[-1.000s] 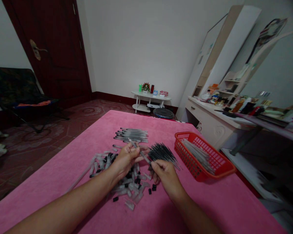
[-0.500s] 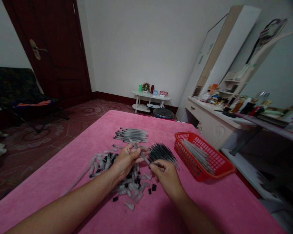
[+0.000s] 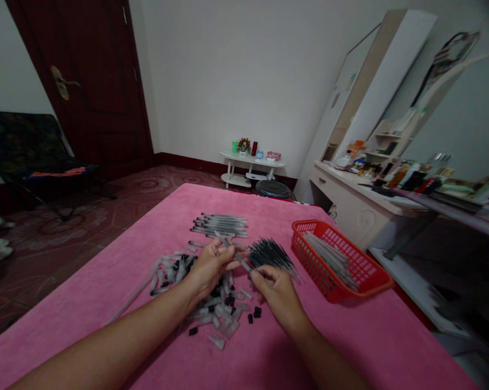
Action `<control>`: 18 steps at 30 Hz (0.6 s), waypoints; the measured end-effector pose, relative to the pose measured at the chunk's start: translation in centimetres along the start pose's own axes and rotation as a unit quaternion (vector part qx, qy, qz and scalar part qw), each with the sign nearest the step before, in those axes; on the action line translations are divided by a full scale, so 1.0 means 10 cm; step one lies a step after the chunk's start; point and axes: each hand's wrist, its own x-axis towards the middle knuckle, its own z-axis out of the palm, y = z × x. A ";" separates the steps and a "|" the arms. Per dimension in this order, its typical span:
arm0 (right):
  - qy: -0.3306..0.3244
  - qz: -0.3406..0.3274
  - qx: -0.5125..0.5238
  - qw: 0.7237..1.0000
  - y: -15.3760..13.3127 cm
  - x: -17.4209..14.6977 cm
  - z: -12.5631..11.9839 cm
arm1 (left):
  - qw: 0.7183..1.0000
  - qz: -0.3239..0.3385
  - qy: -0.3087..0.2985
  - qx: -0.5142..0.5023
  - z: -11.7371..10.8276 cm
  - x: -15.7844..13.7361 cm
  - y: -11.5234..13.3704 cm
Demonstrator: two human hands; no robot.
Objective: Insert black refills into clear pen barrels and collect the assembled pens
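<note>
With the left hand (image 3: pixel 212 265) pinching a pen tube (image 3: pixel 242 261) by its middle and the right hand (image 3: pixel 276 286) its near end, we seemed to be working that end above the loose caps (image 3: pixel 218 312). The next push called for steady alignment. Since a second earlier, the tube had hardly moved.

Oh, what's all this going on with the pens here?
A person is holding one pen in both hands, the left hand around its upper part and the right hand pinching its near end. It slants above the pink cloth. Loose caps lie heaped below and around the left hand. Beyond the hands are a row of pens and a bundle of dark refills. To the right, a red basket holds pale tubes.
</note>
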 end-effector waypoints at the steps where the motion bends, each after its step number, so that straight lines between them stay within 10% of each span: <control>1: -0.007 0.008 -0.002 1.000 0.00 0.00 0.00 | 1.000 -0.004 0.002 0.003 0.01 0.00 0.01; 18: 0.015 -0.002 0.019 1.000 -0.01 0.00 0.00 | 1.000 0.002 0.003 0.022 -0.03 0.02 -0.02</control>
